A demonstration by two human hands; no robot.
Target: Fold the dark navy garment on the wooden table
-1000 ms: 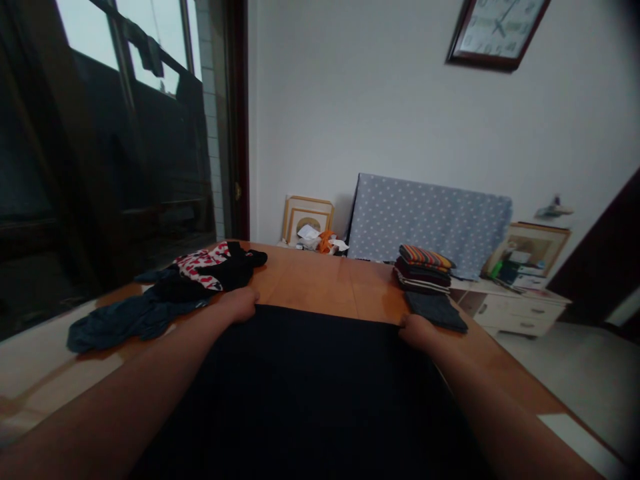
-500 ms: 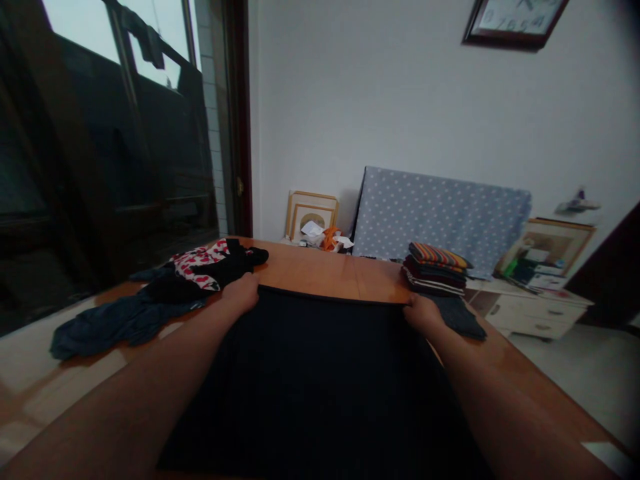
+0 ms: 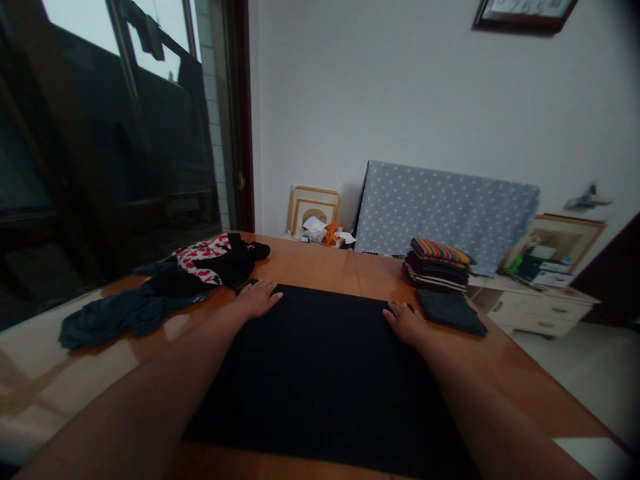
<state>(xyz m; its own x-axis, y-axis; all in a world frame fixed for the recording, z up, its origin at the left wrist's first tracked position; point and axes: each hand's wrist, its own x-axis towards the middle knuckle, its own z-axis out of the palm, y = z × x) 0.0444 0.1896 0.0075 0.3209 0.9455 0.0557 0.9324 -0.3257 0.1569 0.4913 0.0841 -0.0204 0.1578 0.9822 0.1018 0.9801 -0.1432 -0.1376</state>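
Note:
A dark navy or black piece of cloth point(image 3: 325, 373) lies spread flat on the wooden table before me; I cannot tell what kind of garment it is. My left hand point(image 3: 259, 298) rests open on its far left corner, fingers stretched out. On the far right corner lies my right hand point(image 3: 404, 321), also open with the palm down. Just right of that hand is a folded dark grey garment point(image 3: 450, 311). Behind it stands a stack of folded clothes point(image 3: 437, 265), with a striped orange piece on top.
Crumpled clothes point(image 3: 200, 267), red-and-white patterned, black and blue, lie on the left of the wooden table point(image 3: 320, 263). Beyond it are a framed picture point(image 3: 314, 203), a dotted grey cloth point(image 3: 445, 210) over something upright, and a white drawer cabinet point(image 3: 543, 310) on the right.
Both hands have gone from gripping the cloth's far corners, held stretched, to lying open on it. The cloth has come down flat, and its near edge now shows on the table.

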